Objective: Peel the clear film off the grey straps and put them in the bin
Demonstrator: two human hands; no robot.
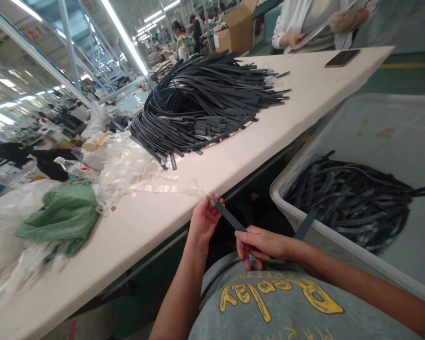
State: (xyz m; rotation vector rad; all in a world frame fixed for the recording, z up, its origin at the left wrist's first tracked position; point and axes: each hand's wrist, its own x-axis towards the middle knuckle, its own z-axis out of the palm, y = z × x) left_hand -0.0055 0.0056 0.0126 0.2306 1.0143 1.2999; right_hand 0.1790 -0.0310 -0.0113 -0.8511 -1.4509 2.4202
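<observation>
A dark grey flat strip (231, 216) is stretched between my hands in front of my body, just off the table's front edge. My left hand (206, 218) pinches its upper end, where a pale, see-through bit shows at the fingertips. Further down, my right hand (257, 243) grips the same strip between thumb and fingers. Past my right wrist, a dark strip hangs over the rim of a white plastic bin (281, 189); whether it is the same piece is hidden. Beyond my left hand, clear plastic film (159, 189) trails over the tabletop.
A big heap of dark strips (205, 99) lies on the white table (233, 165). More strips (350, 203) fill the bin's bottom. Crumpled plastic and a green sack (63, 217) are at left. Across the table, near a phone (342, 58), a person (315, 23) handles pale material.
</observation>
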